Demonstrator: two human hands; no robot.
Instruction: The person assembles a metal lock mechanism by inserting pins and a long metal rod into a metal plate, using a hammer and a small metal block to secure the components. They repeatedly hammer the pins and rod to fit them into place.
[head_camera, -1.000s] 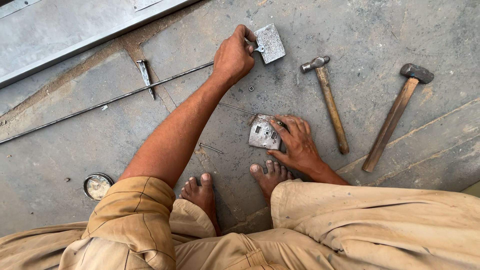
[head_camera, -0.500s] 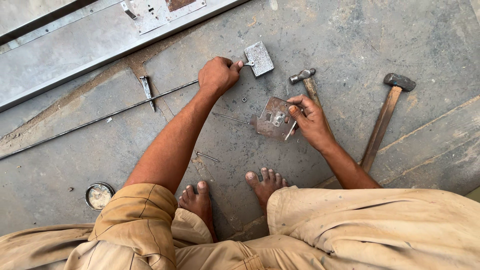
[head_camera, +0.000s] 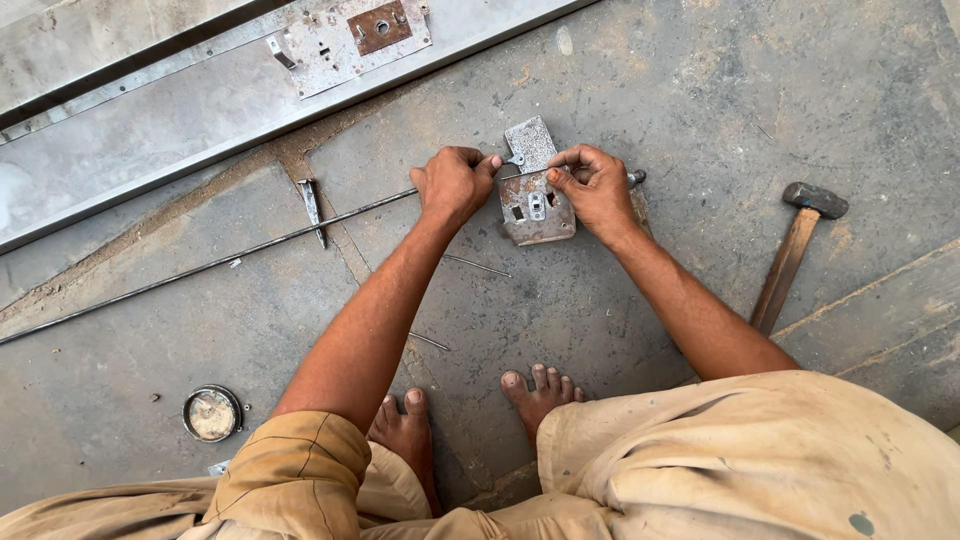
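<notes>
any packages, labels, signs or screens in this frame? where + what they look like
None in view: no package, label, sign or screen.
Nearest lookalike: small round tin lid or dial, on the floor at lower left, pale worn face with a dark rim; too small to tell any marking.

two metal plates (head_camera: 535, 195) lie overlapped at the floor's centre, between both hands. hammer (head_camera: 795, 250) at 3 o'clock, thin rod (head_camera: 200, 268) at 9, round tin (head_camera: 212, 413) at 8, metal frame (head_camera: 200, 100) at 11.
</notes>
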